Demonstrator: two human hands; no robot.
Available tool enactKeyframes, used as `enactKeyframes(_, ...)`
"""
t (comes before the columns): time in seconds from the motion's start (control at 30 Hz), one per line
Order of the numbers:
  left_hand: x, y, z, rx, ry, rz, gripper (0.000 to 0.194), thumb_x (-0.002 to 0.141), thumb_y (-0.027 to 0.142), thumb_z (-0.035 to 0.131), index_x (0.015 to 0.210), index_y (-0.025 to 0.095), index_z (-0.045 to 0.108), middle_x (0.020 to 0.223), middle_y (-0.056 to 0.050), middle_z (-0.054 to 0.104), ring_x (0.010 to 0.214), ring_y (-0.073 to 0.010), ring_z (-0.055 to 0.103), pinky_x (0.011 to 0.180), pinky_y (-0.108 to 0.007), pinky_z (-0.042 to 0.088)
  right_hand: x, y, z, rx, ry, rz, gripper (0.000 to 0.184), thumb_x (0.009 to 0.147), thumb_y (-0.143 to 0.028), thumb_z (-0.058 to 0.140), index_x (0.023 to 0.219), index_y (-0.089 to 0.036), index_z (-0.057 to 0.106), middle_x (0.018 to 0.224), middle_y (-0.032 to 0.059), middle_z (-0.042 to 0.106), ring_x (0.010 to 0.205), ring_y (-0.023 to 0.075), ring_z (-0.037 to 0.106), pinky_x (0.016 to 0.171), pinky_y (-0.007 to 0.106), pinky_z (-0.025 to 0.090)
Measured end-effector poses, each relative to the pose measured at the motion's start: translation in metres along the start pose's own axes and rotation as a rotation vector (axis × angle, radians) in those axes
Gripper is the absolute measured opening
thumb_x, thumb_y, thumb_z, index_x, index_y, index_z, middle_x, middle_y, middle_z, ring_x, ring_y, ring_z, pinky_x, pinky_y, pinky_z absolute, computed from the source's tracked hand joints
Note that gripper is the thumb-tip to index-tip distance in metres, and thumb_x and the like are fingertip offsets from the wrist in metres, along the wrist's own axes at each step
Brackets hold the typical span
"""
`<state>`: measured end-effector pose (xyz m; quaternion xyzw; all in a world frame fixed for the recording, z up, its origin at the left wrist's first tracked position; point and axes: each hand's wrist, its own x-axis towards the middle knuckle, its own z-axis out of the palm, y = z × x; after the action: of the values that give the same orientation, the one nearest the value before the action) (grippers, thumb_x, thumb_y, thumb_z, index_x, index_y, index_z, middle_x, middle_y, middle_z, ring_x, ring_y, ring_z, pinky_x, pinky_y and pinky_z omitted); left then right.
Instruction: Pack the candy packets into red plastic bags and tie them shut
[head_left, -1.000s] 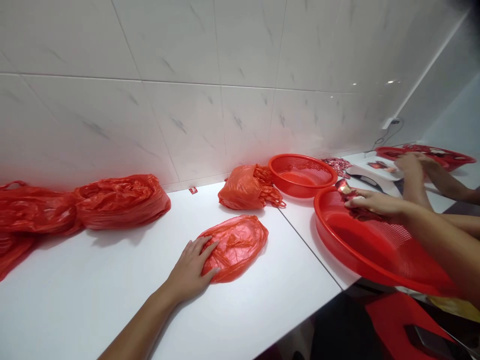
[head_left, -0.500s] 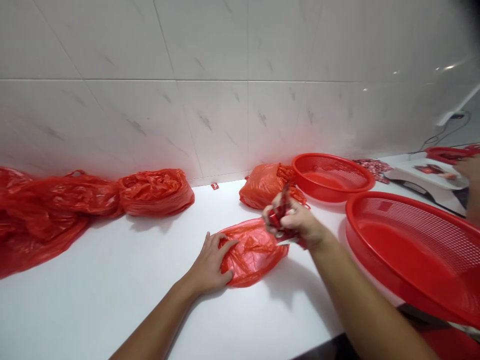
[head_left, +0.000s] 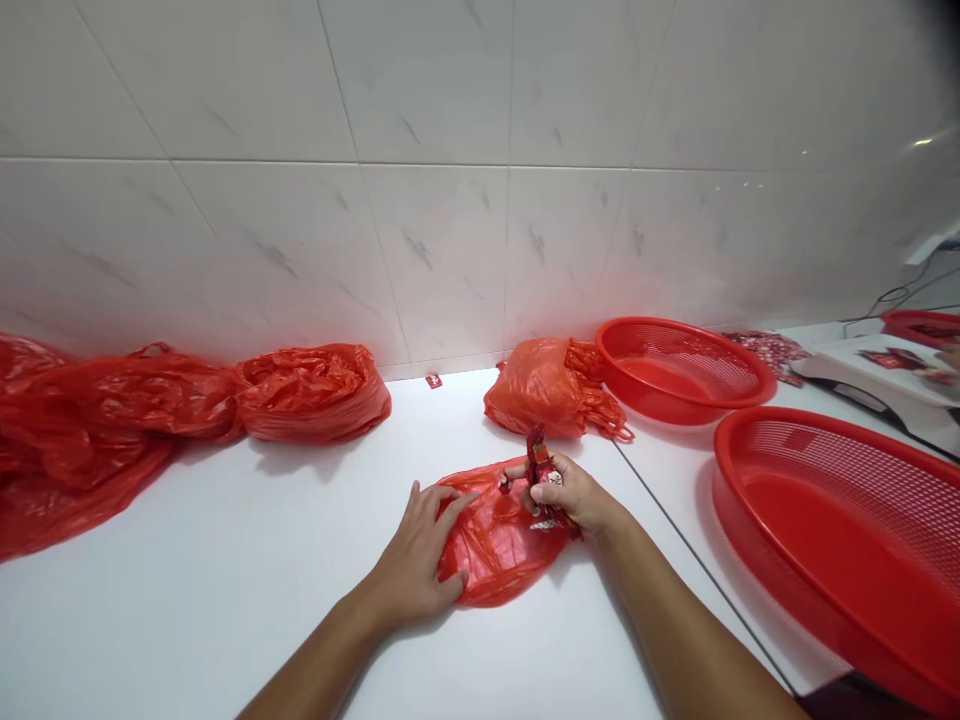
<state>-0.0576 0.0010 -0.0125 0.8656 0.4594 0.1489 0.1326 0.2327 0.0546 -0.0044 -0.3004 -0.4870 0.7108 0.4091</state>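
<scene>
A thin red plastic bag (head_left: 499,560) lies opened out on the white table. My left hand (head_left: 420,560) rests against its left rim, thumb and fingers spread over the edge and touching the plastic. Above the right part of the bag, my right hand (head_left: 574,490) is closed round several small dark-red wrapped packets (head_left: 541,470) with white print. One little packet (head_left: 505,485) sits at its fingertips. What is inside the wrappers is hidden.
Bundled red bags (head_left: 311,395) line the wall at the left, and a tied bag bundle (head_left: 536,385) stands behind. To the right are a small red basket (head_left: 675,410), a large red basket (head_left: 795,590) and a white scale (head_left: 862,375). A tiny red packet (head_left: 433,381) lies near the wall.
My right hand has come from over the large basket at the right to above the bag, carrying the packets. My left hand stays at the bag's rim. The view has swung right to left.
</scene>
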Motion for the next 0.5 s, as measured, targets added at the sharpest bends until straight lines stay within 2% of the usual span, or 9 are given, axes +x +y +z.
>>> enactKeyframes(0.1,0.001,0.001,0.000,-0.005,-0.010,-0.002,0.101,0.076,0.020,0.068,0.166,0.035,0.023,0.153,-0.010,0.046,0.148,-0.0374,0.040,0.128,-0.075,0.003,-0.001,-0.002,0.003,0.019,-0.032,-0.028,0.057,0.071,-0.040,0.091,0.116,-0.016,0.066,0.094,0.0058,0.074,0.064,0.0114,0.056,0.056,0.023,0.042)
enactKeyframes(0.2,0.002,0.000,-0.002,-0.009,-0.001,0.019,0.103,0.077,0.021,0.067,0.167,0.034,0.019,0.150,-0.010,0.049,0.146,-0.0365,0.043,0.128,-0.076,0.003,-0.003,-0.001,0.006,0.006,-0.030,-0.066,0.049,0.075,-0.039,0.089,0.113,-0.018,0.066,0.112,0.0077,0.074,0.069,0.0120,0.060,0.059,0.023,0.045)
enactKeyframes(0.27,0.004,0.002,-0.004,-0.008,0.050,0.063,0.095,0.082,0.026,0.067,0.166,0.033,0.023,0.147,-0.010,0.052,0.143,-0.0359,0.046,0.128,-0.076,0.004,-0.003,0.000,0.008,-0.024,-0.005,-0.077,0.042,0.077,-0.040,0.088,0.105,-0.018,0.066,0.101,0.0044,0.074,0.071,0.0127,0.061,0.064,0.024,0.048)
enactKeyframes(0.33,0.005,0.006,-0.005,-0.002,0.175,0.131,0.079,0.089,0.031,0.063,0.161,0.032,0.033,0.141,-0.010,0.056,0.137,-0.0346,0.051,0.128,-0.076,0.004,-0.002,0.002,0.011,-0.035,0.056,-0.085,0.039,0.078,-0.041,0.088,0.099,-0.019,0.065,0.087,0.0001,0.072,0.071,0.0133,0.062,0.067,0.025,0.049)
enactKeyframes(0.4,0.006,0.014,-0.005,-0.003,0.358,0.199,0.063,0.093,0.027,0.059,0.154,0.031,0.042,0.132,-0.009,0.061,0.128,-0.0317,0.056,0.127,-0.073,0.014,0.000,0.005,0.016,-0.016,0.121,-0.092,0.039,0.079,-0.044,0.088,0.097,-0.020,0.063,0.081,-0.0016,0.070,0.070,0.0138,0.062,0.068,0.025,0.050)
enactKeyframes(0.47,0.006,0.024,-0.002,-0.014,0.504,0.281,0.055,0.093,0.021,0.058,0.147,0.029,0.049,0.121,-0.008,0.065,0.115,-0.0284,0.061,0.118,-0.062,0.036,0.002,0.010,0.024,0.018,0.170,-0.099,0.040,0.081,-0.049,0.085,0.099,-0.022,0.062,0.083,-0.0010,0.070,0.071,0.0152,0.063,0.069,0.028,0.052)
enactKeyframes(0.5,0.006,0.028,0.001,-0.022,0.541,0.325,0.052,0.094,0.019,0.058,0.146,0.028,0.050,0.116,-0.008,0.067,0.108,-0.0270,0.062,0.109,-0.055,0.045,0.003,0.012,0.029,0.029,0.195,-0.103,0.040,0.082,-0.051,0.084,0.100,-0.022,0.062,0.084,-0.0009,0.070,0.072,0.0161,0.063,0.069,0.029,0.052)
